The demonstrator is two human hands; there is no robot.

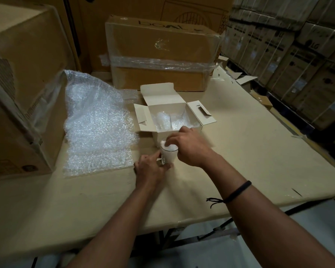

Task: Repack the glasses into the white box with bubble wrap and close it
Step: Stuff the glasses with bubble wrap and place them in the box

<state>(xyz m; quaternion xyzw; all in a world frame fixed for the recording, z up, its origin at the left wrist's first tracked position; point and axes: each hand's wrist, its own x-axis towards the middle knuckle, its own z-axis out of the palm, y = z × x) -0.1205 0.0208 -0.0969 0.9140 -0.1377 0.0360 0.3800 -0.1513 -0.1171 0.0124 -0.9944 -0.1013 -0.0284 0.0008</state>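
A clear glass (167, 154) stands upright on the cardboard-covered table, just in front of the white box (179, 113). White wrap fills the glass. My left hand (150, 169) grips the glass low on its left side. My right hand (190, 145) reaches over the rim, fingers curled on the white wrap at its mouth. The white box has all its flaps open, and wrapped glasses (164, 120) lie inside it. A large sheet of bubble wrap (97, 124) is spread out to the left of the box.
A taped brown carton (161, 53) stands behind the white box. A big carton (21, 89) sits at the table's left, touching the bubble wrap. Stacked strapped cartons (298, 55) line the right wall. The table edge (182, 223) runs close below my forearms.
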